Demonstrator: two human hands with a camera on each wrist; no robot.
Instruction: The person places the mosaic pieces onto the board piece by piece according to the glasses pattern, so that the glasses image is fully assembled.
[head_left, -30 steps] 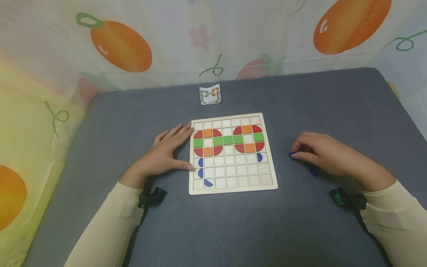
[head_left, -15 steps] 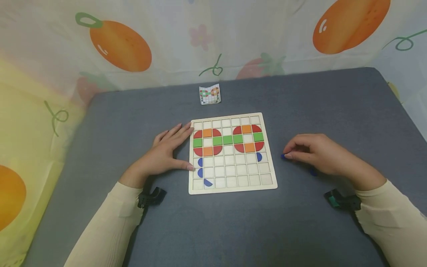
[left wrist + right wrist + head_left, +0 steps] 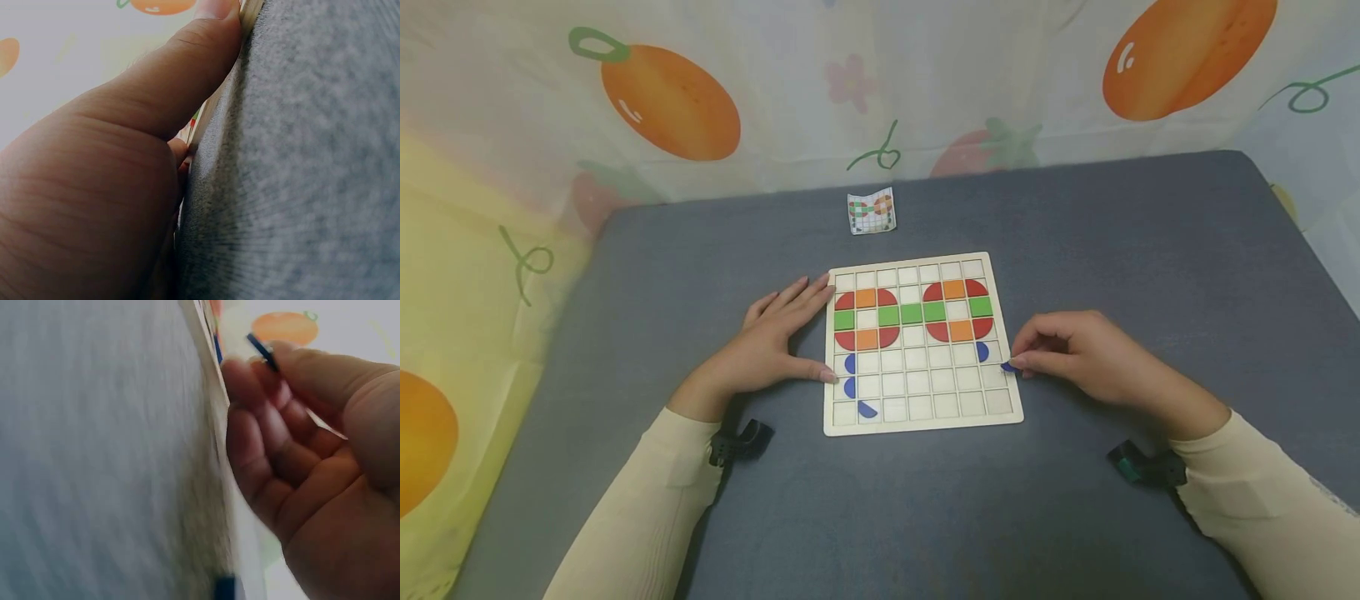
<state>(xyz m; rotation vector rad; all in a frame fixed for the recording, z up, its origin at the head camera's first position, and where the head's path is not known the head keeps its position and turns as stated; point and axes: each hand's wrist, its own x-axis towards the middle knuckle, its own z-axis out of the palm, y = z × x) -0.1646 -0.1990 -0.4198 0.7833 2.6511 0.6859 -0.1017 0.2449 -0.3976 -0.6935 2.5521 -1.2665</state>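
Observation:
A square wooden grid board (image 3: 917, 382) lies on the table with red, orange, green and blue flat pieces in its cells. My left hand (image 3: 767, 348) rests at the board's left edge, fingers straight, fingertips and thumb tip touching the frame. Between thumb and fingertips, my right hand (image 3: 1078, 357) pinches a small blue half-round piece (image 3: 1008, 367) over the board's right edge. In the right wrist view that blue piece (image 3: 262, 351) shows edge-on, tilted. A blue half-round (image 3: 982, 352) sits in the right column, just above. More blue pieces (image 3: 850, 387) line the lower left cells.
A small printed card (image 3: 872, 211) with a coloured grid pattern lies behind the board. The grey cloth (image 3: 880, 508) covers the table, and a fruit-print curtain (image 3: 790, 83) hangs at the back. In the right wrist view, another blue piece (image 3: 225, 587) lies blurred near the bottom.
My right hand has moved left and slightly toward me, carrying the blue half-round from the table to the board's right edge. My left hand has stayed in place.

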